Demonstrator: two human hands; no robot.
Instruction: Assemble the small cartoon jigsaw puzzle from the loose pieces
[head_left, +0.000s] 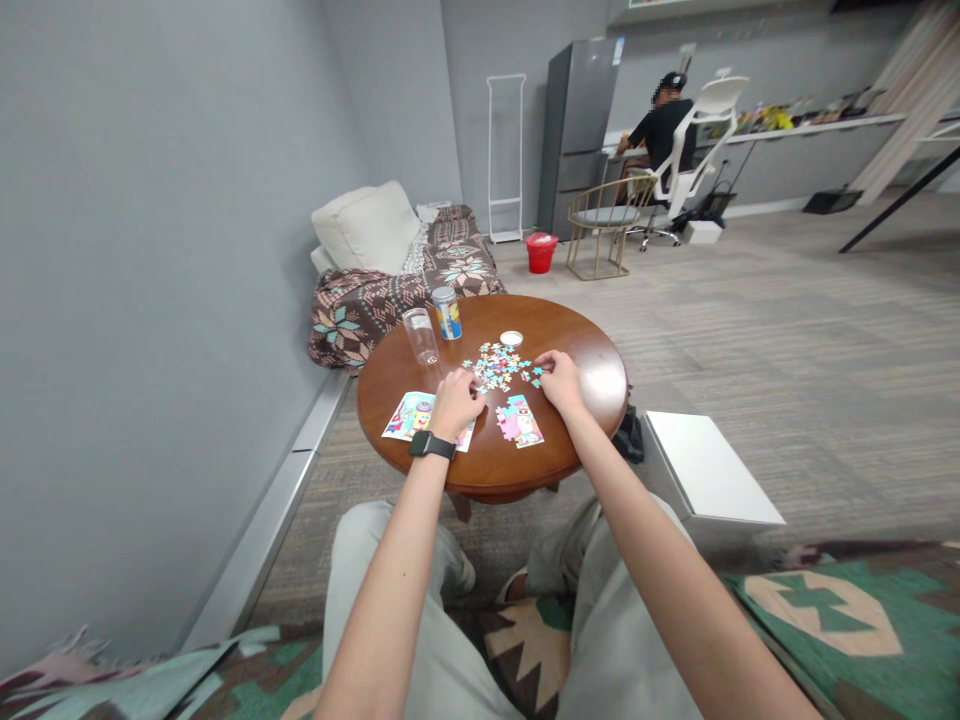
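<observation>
Loose jigsaw pieces (495, 364) lie in a heap on the round wooden table (555, 320). At the heap's right edge my right hand (559, 382) has its fingers pinched together on a jigsaw piece. My left hand (457, 402), with a black watch on the wrist, lies at the heap's left edge over part of a printed picture sheet (412, 415). Its fingers are curled, and what they hold, if anything, is hidden. Between my hands, nearer to me, is a joined part of the puzzle (520, 422) with a jagged left side.
A clear plastic cup (421, 338), a lidded printed can (448, 316) and a round lid (511, 339) stand behind the heap. To the right of the table is a white box (709, 465). A person (664, 130) sits at a far counter.
</observation>
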